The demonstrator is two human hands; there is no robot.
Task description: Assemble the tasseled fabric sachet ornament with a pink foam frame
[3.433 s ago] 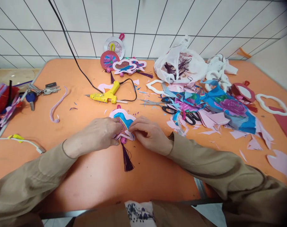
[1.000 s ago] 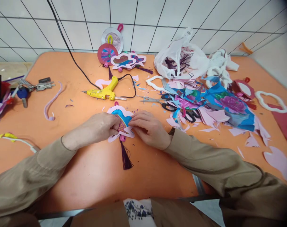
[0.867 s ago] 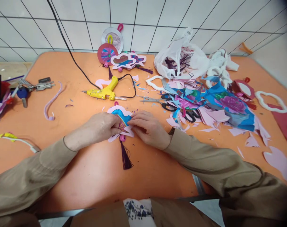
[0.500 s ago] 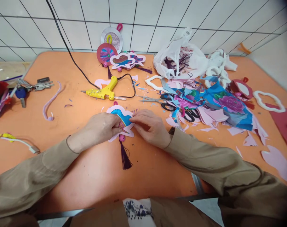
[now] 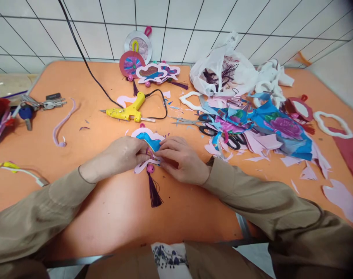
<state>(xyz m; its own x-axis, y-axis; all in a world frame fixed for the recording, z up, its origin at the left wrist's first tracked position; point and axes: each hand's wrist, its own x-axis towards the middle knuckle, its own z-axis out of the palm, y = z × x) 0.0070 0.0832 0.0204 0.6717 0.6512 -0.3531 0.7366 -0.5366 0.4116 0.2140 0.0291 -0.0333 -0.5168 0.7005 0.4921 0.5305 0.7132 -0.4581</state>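
Observation:
A cloud-shaped ornament [image 5: 151,136] with a pale pink border and a blue patterned middle lies on the table between my hands. From its lower edge hang a pink bead [image 5: 150,168] and a dark purple tassel [image 5: 154,192]. My left hand [image 5: 125,155] pinches the ornament's left side, with the fingers covering part of the pattern. On the right side, my right hand [image 5: 183,159] grips the edge between thumb and fingers. Just beyond lies a yellow glue gun [image 5: 126,111], its nozzle pointing left.
Scissors [image 5: 190,122] lie to the right, beside a heap of blue flowered fabric [image 5: 283,128] and pink scraps. Behind them sits a white plastic bag [image 5: 240,75]. Finished-looking ornaments [image 5: 132,64] lean by the tiled wall. Keys [image 5: 50,104] and a cable [image 5: 22,170] are at the left.
My right hand has shifted slightly left and down along the ornament's right edge, covering more of it. My left hand keeps its pinch.

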